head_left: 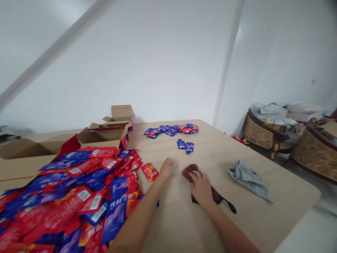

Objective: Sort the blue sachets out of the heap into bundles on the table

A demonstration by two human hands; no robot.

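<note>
A pale wooden surface (237, 207) fills the lower half of the view, set against a plain white wall. To the right, beyond its edge, two dark-framed armchairs (259, 135) with patterned upholstery stand on the floor, heaped with clothes and bags. On the left side of the surface lies a big pile of red and blue packets (79, 196), with open cardboard boxes (105, 135) behind it. A smaller spread of the same packets (172, 129) lies at the far edge, and a couple of blue packets (185, 146) sit a little nearer, apart from the rest. One red packet (150, 171) lies just beside the left hand. A crumpled grey cloth (249, 179) rests toward the right edge, well apart from both hands.

The dark red pouch (191, 172) lies near the middle of the surface. It is soft and rumpled, maroon in colour, with a black strap (229, 205) trailing out toward the right. The right hand (201, 188) lies flat on top of it, covering its middle; its grip is not clamped, the fingers spread loosely over the fabric. The left hand (166, 167) rests on the bare surface just left of the pouch, its grip loosely curled and holding nothing.
</note>
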